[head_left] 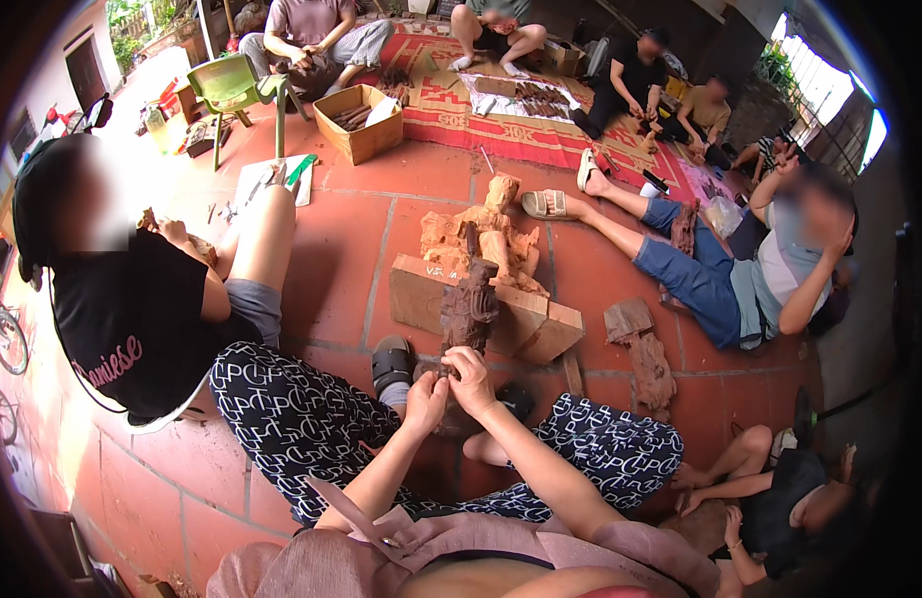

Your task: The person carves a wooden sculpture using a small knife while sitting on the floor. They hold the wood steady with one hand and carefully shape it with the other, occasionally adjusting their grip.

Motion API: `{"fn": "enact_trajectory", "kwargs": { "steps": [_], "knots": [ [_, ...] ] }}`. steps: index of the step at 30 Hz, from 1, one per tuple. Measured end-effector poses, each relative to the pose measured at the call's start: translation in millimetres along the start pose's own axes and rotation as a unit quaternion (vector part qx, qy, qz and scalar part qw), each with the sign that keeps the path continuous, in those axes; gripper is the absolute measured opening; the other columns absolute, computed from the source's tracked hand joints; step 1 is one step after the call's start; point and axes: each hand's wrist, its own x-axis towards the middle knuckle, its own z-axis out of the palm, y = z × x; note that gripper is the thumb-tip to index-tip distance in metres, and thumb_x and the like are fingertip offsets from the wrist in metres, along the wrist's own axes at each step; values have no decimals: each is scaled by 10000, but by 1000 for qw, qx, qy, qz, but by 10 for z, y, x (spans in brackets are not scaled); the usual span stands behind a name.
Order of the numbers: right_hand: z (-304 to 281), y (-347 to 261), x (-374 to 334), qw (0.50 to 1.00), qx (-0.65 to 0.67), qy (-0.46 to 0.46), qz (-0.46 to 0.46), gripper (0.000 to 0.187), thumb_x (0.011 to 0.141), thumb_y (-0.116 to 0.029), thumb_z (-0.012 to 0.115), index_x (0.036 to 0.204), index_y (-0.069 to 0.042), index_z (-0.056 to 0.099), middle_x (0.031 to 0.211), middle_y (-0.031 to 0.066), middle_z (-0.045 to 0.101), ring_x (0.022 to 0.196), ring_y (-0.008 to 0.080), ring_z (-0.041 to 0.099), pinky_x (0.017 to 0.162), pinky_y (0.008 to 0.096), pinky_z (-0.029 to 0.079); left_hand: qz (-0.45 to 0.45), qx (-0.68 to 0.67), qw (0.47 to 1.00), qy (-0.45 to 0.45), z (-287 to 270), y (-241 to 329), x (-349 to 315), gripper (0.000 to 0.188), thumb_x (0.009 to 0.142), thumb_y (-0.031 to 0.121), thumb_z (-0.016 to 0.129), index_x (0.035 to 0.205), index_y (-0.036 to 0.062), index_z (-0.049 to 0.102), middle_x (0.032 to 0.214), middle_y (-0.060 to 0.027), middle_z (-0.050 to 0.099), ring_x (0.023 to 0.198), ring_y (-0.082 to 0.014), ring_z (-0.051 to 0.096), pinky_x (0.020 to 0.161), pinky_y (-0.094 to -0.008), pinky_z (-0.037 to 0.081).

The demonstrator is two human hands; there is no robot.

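A dark brown wood carving [469, 307] stands in front of me between my legs, its upper end near a thick wooden beam [421, 294]. Both my hands are at the carving's lower part, close together. My left hand [427, 403] is closed, with its fingertips pinched near the carving's left side. Just right of it, my right hand [469, 383] bends its fingers down over the carving, thumb toward the left hand. What the fingertips pinch is too small and too covered to name. Behind the beam lies a lighter orange-brown figure carving [491, 234].
Another carved piece [644, 364] lies on the tiles to the right. People sit on both sides and farther back. A box of wood pieces [359, 125], a green chair [230, 85] and a red patterned mat [441, 125] are beyond.
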Motion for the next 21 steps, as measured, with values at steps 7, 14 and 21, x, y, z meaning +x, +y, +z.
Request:
{"fn": "enact_trajectory", "kwargs": {
  "steps": [7, 14, 21],
  "knots": [
    [-32, 18, -35, 1000, 4, -15, -3, 279, 590, 27, 667, 843, -75, 604, 956, 71, 596, 910, 279, 575, 785, 372, 469, -85, -37, 995, -26, 0, 149, -81, 209, 901, 203, 486, 786, 28, 488, 529, -57, 499, 344, -138, 453, 311, -289, 360],
    [-71, 6, -15, 999, -22, -33, -8, 257, 603, 7, 668, 834, -84, 604, 952, 69, 597, 913, 274, 577, 789, 384, 447, -65, -38, 997, -24, 16, 99, -57, 204, 880, 184, 494, 768, 15, 520, 560, -60, 533, 399, -148, 490, 363, -310, 403],
    [24, 171, -69, 999, -8, -11, -34, 273, 597, 39, 656, 836, -68, 581, 934, 81, 587, 899, 295, 562, 784, 387, 458, -82, -46, 995, -24, 71, 93, -63, 170, 900, 180, 489, 818, 38, 533, 580, 6, 465, 414, -78, 421, 358, -256, 338]
  ]
}}
